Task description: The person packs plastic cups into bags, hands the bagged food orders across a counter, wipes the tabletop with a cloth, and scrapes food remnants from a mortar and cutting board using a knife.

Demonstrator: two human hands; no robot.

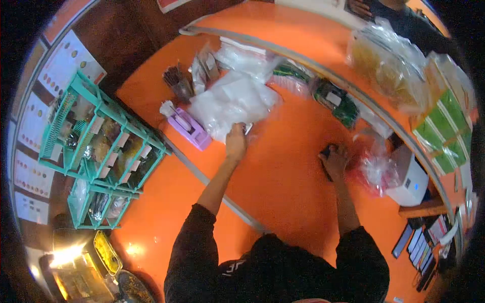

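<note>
My left hand (236,143) is closed around a small shiny whitish object (247,129), whose kind I cannot make out. It is at the front edge of a pile of clear plastic bags (230,103). A purple tape dispenser (189,130) stands just left of that hand. Farther right, my right hand (335,160) is on the orange counter with its fingers around a dark object (325,152), mostly hidden under the palm. Beside it lies a clear plastic bag with red in it (374,169).
Teal basket shelves (103,136) stand at the left, above a lit yellow container (83,280). Green packets (333,96) line the raised back ledge. A white device (410,179), phones (419,247) and large filled bags (386,65) are at the right. Another person (404,20) is across the counter.
</note>
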